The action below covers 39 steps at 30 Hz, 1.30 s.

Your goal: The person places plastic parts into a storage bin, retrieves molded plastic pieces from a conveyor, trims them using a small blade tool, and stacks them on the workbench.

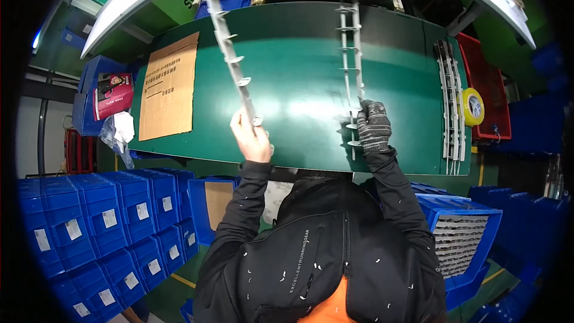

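Observation:
My bare left hand (254,139) closes around the near end of a long, light grey strip with small round tabs (229,54). That strip slants up and away to the left, over the far edge of the green table (287,60). In a dark knitted glove, my right hand (375,125) grips a similar tabbed strip (357,42) near its near end. It points away from me, and a thin parallel line with tabs runs beside it; whether that is a second strip or a reflection I cannot tell.
Several tabbed strips (451,107) lie side by side at the table's right end, beside a yellow tape roll (472,107) and a red tray (496,93). A written-on cardboard sheet (169,98) lies at left. Blue crates (107,203) stand stacked lower left; another (427,209) holds strips at lower right.

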{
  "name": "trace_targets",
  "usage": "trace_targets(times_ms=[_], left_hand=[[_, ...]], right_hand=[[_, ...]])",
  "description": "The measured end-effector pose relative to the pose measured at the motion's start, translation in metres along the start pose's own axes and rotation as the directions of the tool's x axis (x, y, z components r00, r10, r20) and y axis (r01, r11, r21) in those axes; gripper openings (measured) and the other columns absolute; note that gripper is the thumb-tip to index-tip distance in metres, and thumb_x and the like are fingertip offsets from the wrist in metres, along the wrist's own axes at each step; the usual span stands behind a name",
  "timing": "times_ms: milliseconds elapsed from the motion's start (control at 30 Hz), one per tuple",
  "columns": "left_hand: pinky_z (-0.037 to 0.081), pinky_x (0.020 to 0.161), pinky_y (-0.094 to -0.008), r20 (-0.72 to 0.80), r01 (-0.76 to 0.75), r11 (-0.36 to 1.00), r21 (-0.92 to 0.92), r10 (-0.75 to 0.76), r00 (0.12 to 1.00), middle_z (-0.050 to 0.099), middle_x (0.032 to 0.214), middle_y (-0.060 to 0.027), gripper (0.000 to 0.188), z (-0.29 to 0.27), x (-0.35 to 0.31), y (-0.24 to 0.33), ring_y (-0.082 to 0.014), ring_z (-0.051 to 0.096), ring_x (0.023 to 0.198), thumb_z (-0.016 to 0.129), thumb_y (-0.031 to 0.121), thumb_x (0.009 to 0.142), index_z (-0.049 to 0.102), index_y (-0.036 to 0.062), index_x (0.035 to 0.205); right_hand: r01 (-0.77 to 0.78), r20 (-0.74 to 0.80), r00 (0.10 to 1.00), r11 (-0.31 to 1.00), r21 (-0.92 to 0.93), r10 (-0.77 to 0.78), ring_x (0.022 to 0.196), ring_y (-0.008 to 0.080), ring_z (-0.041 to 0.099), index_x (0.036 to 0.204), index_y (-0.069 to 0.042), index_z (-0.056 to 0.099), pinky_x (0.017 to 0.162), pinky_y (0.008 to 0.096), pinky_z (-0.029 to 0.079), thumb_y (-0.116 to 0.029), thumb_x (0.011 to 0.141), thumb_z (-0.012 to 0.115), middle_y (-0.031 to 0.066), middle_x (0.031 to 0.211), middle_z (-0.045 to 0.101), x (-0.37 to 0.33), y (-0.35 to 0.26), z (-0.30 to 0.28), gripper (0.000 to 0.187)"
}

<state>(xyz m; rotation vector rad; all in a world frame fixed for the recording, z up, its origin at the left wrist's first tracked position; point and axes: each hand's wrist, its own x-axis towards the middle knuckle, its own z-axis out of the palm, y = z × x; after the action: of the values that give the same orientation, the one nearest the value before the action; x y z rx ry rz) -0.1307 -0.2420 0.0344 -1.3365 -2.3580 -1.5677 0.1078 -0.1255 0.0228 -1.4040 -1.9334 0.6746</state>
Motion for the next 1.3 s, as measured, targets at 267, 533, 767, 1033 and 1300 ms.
trace_targets(times_ms=[267,533,767,1033,1300], left_hand=[[0.047,0.062,-0.0282,0.835,0.537,0.834,-0.126,-0.203,0.511,0.058,0.081,-0.0091,0.029,0.072,-0.012,0.000,-0.0162,0.056,0.065,0.050,0.010,0.082,0.050,0.0027,0.110],[0.051,0.065,-0.0239,0.922,0.890,0.353,-0.289,-0.149,0.358,0.056,0.096,-0.0064,0.037,0.053,0.003,0.070,-0.0092,0.056,0.081,0.052,0.012,0.083,0.045,-0.0021,0.116],[0.050,0.066,-0.0270,0.936,0.910,0.308,-0.277,-0.128,0.328,0.055,0.104,-0.0065,0.037,0.042,-0.011,0.073,-0.0122,0.054,0.093,0.051,0.019,0.085,0.045,0.0005,0.117],[0.051,0.066,-0.0280,0.931,0.911,0.291,-0.291,-0.132,0.340,0.053,0.109,-0.0069,0.038,0.039,-0.014,0.077,-0.0146,0.055,0.094,0.051,0.018,0.085,0.045,-0.0004,0.117],[0.050,0.064,-0.0279,0.929,0.919,0.258,-0.299,-0.143,0.342,0.053,0.108,-0.0075,0.036,0.040,-0.013,0.081,-0.0137,0.054,0.092,0.051,0.019,0.085,0.045,0.0000,0.115]], right_hand=[[-0.325,0.394,0.835,0.923,-0.208,0.383,0.088,0.0335,0.056,0.101,0.001,0.056,0.078,0.0373,0.044,-0.029,0.075,0.056,0.0197,0.095,0.060,-0.018,0.041,-0.002,0.040],[-0.479,0.406,0.877,0.528,0.701,0.257,0.067,0.0096,0.053,0.089,0.002,0.056,0.060,0.0233,0.043,-0.009,0.081,0.053,0.0052,0.078,0.059,-0.032,-0.001,-0.016,0.014],[-0.573,0.490,0.816,0.323,0.753,0.305,0.066,0.0084,0.054,0.093,0.002,0.055,0.059,0.0217,0.045,-0.008,0.081,0.053,0.0041,0.078,0.058,-0.047,-0.031,-0.038,0.016],[-0.544,0.461,0.839,0.421,0.726,0.289,0.069,0.0086,0.052,0.094,0.001,0.057,0.061,0.0226,0.043,-0.011,0.082,0.054,0.0030,0.079,0.059,-0.051,-0.028,-0.040,0.017],[-0.487,0.414,0.873,0.511,0.708,0.257,0.069,0.0090,0.052,0.094,0.000,0.057,0.062,0.0230,0.043,-0.014,0.082,0.055,0.0028,0.079,0.059,-0.049,-0.020,-0.036,0.019]])
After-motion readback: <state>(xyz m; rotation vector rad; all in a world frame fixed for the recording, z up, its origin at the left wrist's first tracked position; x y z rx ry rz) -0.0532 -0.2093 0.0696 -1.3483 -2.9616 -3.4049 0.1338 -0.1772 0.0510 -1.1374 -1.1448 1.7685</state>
